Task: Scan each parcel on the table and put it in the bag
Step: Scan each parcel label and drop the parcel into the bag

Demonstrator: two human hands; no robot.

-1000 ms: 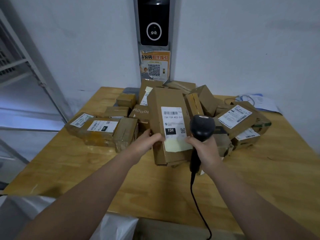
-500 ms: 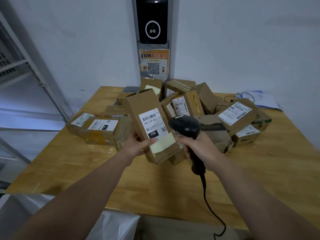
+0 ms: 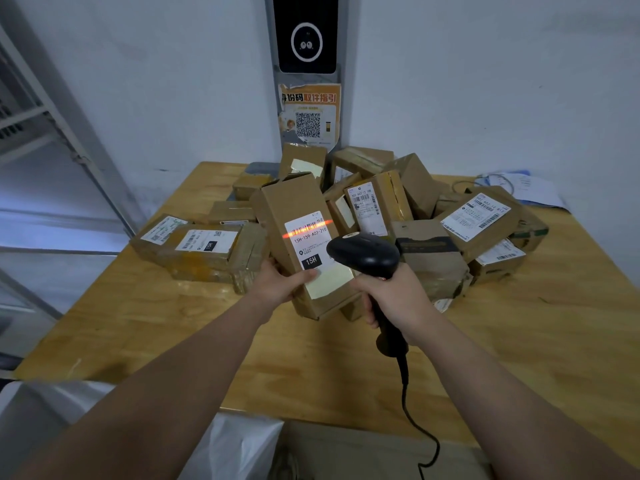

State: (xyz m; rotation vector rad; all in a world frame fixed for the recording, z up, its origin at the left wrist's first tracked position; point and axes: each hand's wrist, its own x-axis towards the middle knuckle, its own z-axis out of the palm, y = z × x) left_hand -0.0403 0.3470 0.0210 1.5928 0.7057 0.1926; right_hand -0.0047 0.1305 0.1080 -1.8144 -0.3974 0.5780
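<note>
Left hand (image 3: 282, 284) fingers wrapped around the lower end of the tall parcel (image 3: 298, 244), thumb on its label, box tilted above the table (image 3: 138, 306). Right hand (image 3: 391, 296) clenched on scanner (image 3: 367, 259) grip, red line across the barcode. Remaining parcels (image 3: 433, 216) piled behind; white bag (image 3: 239, 448) at near edge.

Held parcel (image 3: 289, 209): tall brown cardboard box, tilted w/ top leaning left, gripped at its lower end by left hand (image 3: 282, 284), off the counter (image 3: 519, 341). White label (image 3: 310, 245) faces up, reads "15H"; a red scan line crosses the barcode. Scanner (image 3: 363, 254): black, corded, in right hand (image 3: 391, 292), head just beside the label. Other parcels (image 3: 429, 261): approx. a dozen brown boxes w/ white labels, heaped at the counter's back. Bag (image 3: 239, 448): white plastic, below the counter's near edge.
</note>
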